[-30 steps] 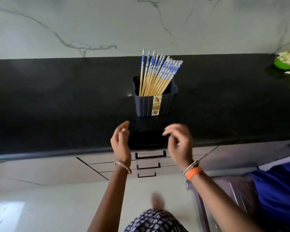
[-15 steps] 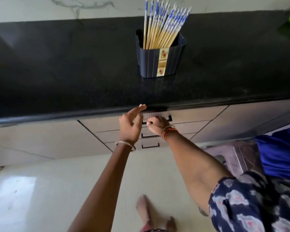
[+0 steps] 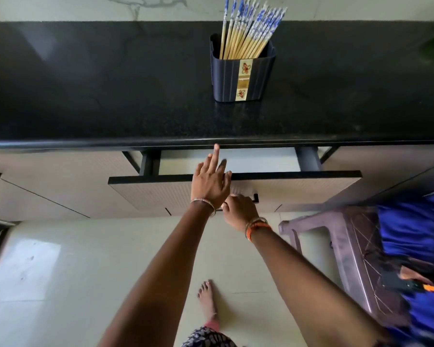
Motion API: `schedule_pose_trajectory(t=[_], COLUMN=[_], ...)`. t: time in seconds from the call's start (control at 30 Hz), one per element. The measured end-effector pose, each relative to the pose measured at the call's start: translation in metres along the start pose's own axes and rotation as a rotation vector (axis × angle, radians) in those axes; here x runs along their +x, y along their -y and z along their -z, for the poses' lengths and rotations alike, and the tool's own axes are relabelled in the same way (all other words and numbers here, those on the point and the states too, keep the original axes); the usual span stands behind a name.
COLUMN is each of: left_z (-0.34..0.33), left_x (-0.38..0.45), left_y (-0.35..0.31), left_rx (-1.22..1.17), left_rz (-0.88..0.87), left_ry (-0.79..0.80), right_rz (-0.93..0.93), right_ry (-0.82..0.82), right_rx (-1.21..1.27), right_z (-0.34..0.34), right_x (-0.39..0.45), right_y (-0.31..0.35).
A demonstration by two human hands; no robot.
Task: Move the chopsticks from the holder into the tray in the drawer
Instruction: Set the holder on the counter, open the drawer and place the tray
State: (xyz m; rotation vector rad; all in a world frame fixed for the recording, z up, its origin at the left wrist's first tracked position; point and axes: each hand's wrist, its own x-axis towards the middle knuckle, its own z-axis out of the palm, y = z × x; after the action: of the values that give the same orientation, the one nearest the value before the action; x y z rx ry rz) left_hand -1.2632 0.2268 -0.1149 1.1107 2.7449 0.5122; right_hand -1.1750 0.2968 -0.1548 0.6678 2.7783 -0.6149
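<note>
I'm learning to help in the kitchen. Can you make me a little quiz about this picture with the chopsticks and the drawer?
1. True or false: the chopsticks stand in the dark holder on the black counter.
2. Which hand grips the drawer by its handle? A) left hand B) right hand C) neither
3. Fill in: the drawer is pulled partly ____.

Key
1. True. None has been taken out.
2. B. The right hand is closed around the handle; the left hand rests open on the top edge of the drawer front, fingers spread.
3. Open. A pale inside shows; whether that is the tray cannot be told.
</note>
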Motion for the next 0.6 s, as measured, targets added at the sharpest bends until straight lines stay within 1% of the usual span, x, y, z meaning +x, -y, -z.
schedule_pose_trajectory(t=[0.03, 0.07, 0.17, 0.2, 0.23, 0.27, 0.33, 0.37, 0.47, 0.6], left_z=[-0.003, -0.005, -0.007, -0.006, -0.003, 0.000, 0.006, 0.008, 0.009, 0.006], left_x=[-0.009, -0.019, -0.047, -0.054, -0.061, -0.068, -0.083, -0.089, -0.117, -0.155], left_y=[-0.004, -0.008, -0.017, -0.019, -0.022, -0.025, -0.031, -0.031, -0.034, -0.039], left_rx=[0.040, 0.051, 0.064, 0.063, 0.059, 0.051, 0.024, 0.012, -0.025, -0.079], left_rz=[0.037, 0.065, 0.077, 0.090, 0.113, 0.143, 0.205, 0.223, 0.233, 0.251], left_ry=[0.014, 0.016, 0.019, 0.048, 0.090, 0.144, 0.257, 0.301, 0.372, 0.391], right_rz=[0.010, 0.024, 0.125, 0.147, 0.134, 0.077, -0.085, -0.136, -0.172, -0.195], right_ry=[-0.054, -0.144, -0.559, -0.622, -0.600, -0.504, -0.211, -0.115, -0.052, 0.012], right_rx=[-0.033, -0.034, 0.055, 0.055, 0.057, 0.070, 0.126, 0.174, 0.208, 0.215], right_z=[0.002, 0.009, 0.044, 0.056, 0.067, 0.074, 0.073, 0.070, 0.061, 0.051], right_x=[-0.017, -0.035, -0.074, -0.078, -0.083, -0.085, -0.094, -0.098, -0.121, -0.154], right_y=[-0.003, -0.005, -0.010, -0.012, -0.014, -0.017, -0.022, -0.024, -0.028, -0.032])
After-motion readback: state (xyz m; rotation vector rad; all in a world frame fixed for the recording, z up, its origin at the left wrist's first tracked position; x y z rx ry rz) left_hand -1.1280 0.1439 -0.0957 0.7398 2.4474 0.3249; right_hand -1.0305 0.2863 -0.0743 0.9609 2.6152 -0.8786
